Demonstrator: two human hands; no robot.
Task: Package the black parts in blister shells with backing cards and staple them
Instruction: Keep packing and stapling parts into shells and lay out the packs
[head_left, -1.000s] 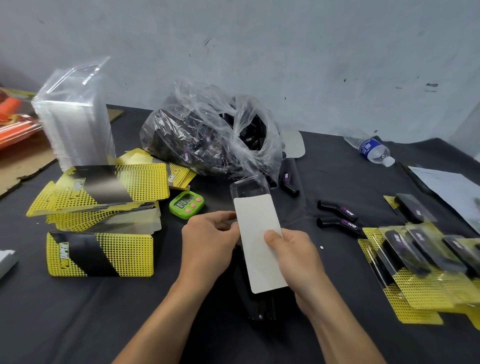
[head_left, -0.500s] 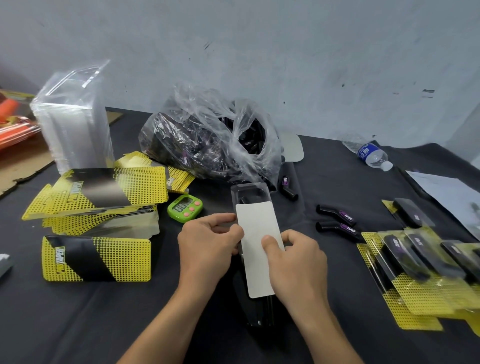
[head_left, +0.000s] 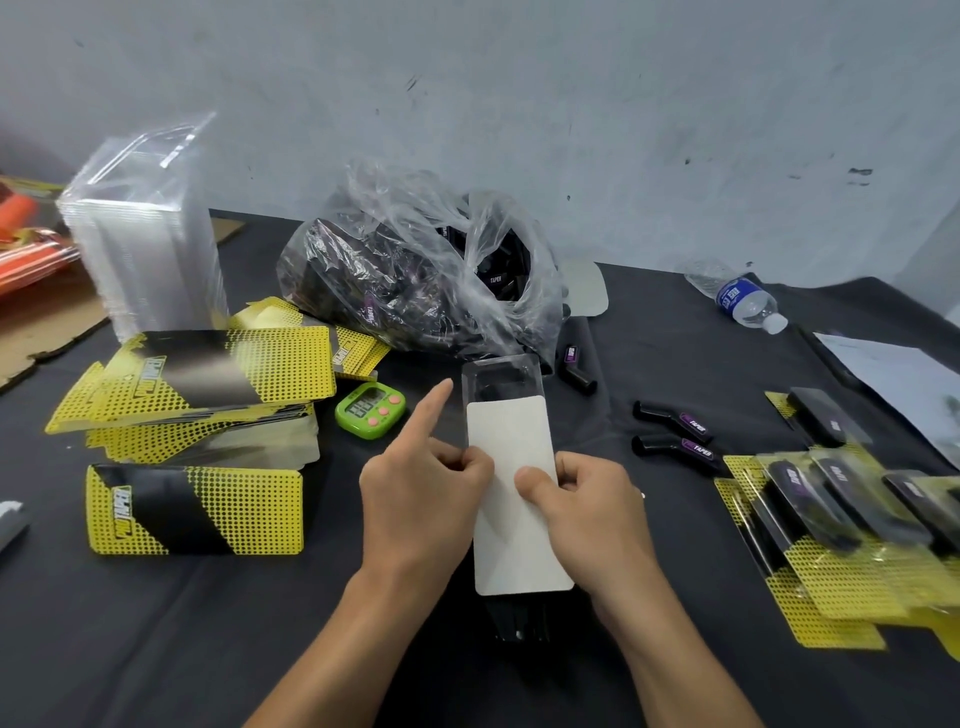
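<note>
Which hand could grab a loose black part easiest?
Probably the right hand: the loose parts lie on its side, while the left hand sits across the card.

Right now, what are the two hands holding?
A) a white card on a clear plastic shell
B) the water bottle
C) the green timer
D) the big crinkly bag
A: the left hand and the right hand each pinch an edge of the white card, which lies on the clear blister shell.
</note>
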